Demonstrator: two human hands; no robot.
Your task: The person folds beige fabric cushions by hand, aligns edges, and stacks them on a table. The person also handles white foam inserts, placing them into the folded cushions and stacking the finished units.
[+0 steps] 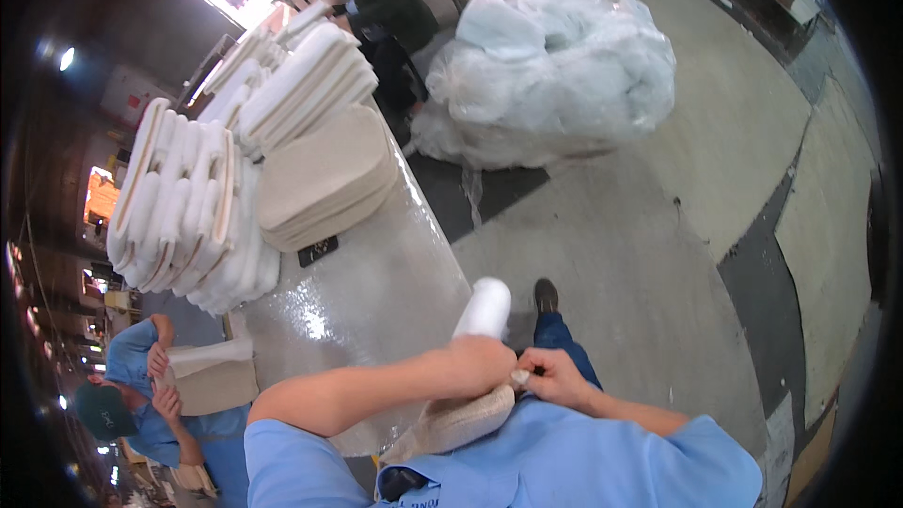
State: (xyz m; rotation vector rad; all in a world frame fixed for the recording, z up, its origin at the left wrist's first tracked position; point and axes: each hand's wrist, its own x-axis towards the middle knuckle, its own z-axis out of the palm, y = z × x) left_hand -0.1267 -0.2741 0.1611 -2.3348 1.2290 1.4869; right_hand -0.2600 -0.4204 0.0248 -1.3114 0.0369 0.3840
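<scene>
Close against my body is a beige padded cushion piece (466, 425) with a rounded end. My left hand (482, 363) is closed at its upper end, its fingertips mostly hidden. Beyond that hand a rounded piece of white padding (485, 305) sticks out over the table edge. My right hand (553, 378) meets the left, its thumb and fingers pinched on a small whitish bit of material at the cushion's edge. Whether the white padding joins the beige piece is hidden by my left hand.
A shiny table (376, 268) bears stacked beige pads (329, 179), white folded padding (179, 198) and a small black object (318, 251). Plastic-wrapped white batting (555, 71) lies on the floor. One co-worker (150, 395) handles a beige piece; another person (390, 5) is at the far end.
</scene>
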